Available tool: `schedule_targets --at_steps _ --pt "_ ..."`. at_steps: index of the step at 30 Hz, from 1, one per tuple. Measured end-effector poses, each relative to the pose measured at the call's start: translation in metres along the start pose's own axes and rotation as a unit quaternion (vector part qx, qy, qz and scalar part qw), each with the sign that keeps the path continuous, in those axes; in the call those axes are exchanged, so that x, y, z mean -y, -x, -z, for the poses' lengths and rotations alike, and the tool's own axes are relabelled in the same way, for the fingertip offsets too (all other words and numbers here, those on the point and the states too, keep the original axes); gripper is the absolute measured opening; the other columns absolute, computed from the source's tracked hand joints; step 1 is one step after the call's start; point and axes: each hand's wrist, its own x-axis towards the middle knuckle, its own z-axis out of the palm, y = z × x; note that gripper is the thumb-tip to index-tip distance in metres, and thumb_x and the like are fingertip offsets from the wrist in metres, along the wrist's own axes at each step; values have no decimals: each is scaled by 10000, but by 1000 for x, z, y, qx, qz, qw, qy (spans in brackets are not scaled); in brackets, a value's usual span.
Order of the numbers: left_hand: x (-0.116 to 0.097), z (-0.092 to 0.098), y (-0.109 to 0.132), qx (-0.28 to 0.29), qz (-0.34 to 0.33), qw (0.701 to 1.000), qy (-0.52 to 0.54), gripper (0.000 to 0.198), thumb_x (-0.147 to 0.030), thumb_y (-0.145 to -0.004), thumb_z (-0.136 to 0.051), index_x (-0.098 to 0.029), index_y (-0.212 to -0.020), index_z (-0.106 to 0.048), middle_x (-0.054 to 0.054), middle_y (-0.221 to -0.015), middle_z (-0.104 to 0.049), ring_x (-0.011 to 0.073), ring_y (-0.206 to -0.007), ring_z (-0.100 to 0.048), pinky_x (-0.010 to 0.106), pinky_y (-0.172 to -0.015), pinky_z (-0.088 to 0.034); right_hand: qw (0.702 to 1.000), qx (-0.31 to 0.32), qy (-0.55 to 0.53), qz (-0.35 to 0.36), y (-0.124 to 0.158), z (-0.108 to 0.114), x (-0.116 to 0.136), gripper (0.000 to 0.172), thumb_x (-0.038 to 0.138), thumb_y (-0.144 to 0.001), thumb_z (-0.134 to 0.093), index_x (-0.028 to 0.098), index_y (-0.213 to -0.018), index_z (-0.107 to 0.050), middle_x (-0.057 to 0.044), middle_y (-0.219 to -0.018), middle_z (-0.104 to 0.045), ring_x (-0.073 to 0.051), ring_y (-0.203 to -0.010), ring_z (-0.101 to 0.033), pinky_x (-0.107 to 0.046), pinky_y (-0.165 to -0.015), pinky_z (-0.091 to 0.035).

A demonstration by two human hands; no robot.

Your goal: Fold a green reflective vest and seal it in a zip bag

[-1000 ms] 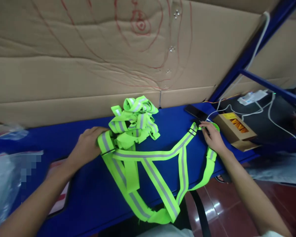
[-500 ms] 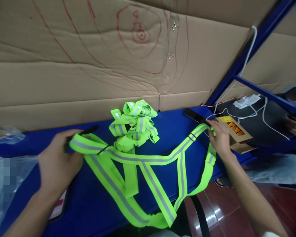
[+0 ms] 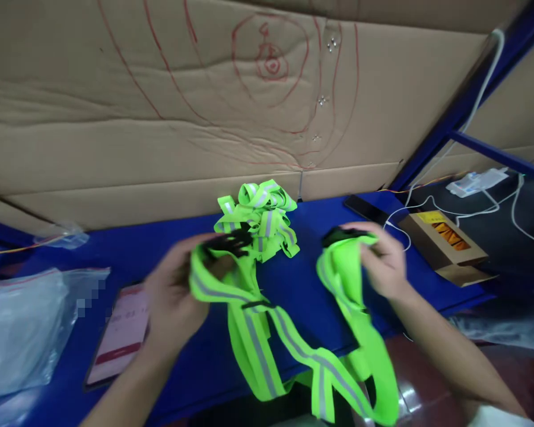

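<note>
A neon-green reflective vest made of straps (image 3: 293, 338), with grey stripes down the bands, hangs in a loose loop between my two hands. My left hand (image 3: 178, 290) is closed round one end, where a black buckle or fastener shows, blurred. At the other end my right hand (image 3: 382, 255) pinches a folded part of the strap with a black piece on top. The lower straps droop over the table's front edge. Behind them lies a heap of similar green reflective straps (image 3: 267, 222) on the blue table (image 3: 307, 284).
Clear plastic bags (image 3: 22, 332) lie at the left beside a tablet or phone (image 3: 120, 338). A dark phone (image 3: 367, 207) and an open cardboard box (image 3: 449, 243) with orange contents are at the right, near white cables. A cardboard wall (image 3: 182, 142) with red drawing stands behind.
My hands have come closer together, so the spread vest now sags and bunches between them. The camera view has shifted left, showing more of the bags and the pink screen.
</note>
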Motion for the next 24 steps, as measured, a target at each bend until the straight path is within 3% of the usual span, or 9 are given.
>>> schedule_targets --at_steps 2,6,13,19,24 --pt "0 -27 1 48 0 999 21 280 -388 -854 -774 -276 -1107 -732 21 -1045 -786 209 -908 -756 305 -789 -629 995 86 -51 -13 -16 -31 6 313 436 -1014 -581 259 -1247 -694 -56 -1148 -749 -190 -829 -698 -315 -753 -566" --pt "12 -44 5 102 20 994 21 295 -401 -862 -766 -246 -1113 -751 41 -1016 -801 205 -854 -766 272 -722 -626 988 120 -96 -34 -22 -60 4 320 461 -1022 -577 238 -1215 -700 -42 -1128 -762 -181 -859 -706 -290 -764 -560" --pt "23 -40 9 188 56 981 11 268 -346 -865 -767 -298 -1128 -768 -5 -913 -806 172 -754 -763 208 -625 -582 969 202 -124 -71 -10 -66 -5 274 383 -1039 -570 230 -1233 -691 -26 -1084 -762 -155 -851 -703 -258 -788 -549" --pt "30 -40 15 223 103 969 15 271 -354 -861 -776 -342 -1131 -784 -25 -878 -812 158 -681 -754 186 -547 -550 956 243 -122 -107 -4 -72 -3 253 344 -1041 -571 233 -1240 -679 -25 -1091 -766 -156 -895 -723 -244 -803 -561" --pt "33 -44 23 245 107 963 21 257 -345 -868 -771 -358 -1124 -792 -30 -968 -823 164 -782 -778 190 -676 -594 950 262 -148 -80 -1 -75 2 247 280 -1043 -562 236 -1265 -660 -40 -1196 -762 -163 -1037 -742 -245 -905 -569"
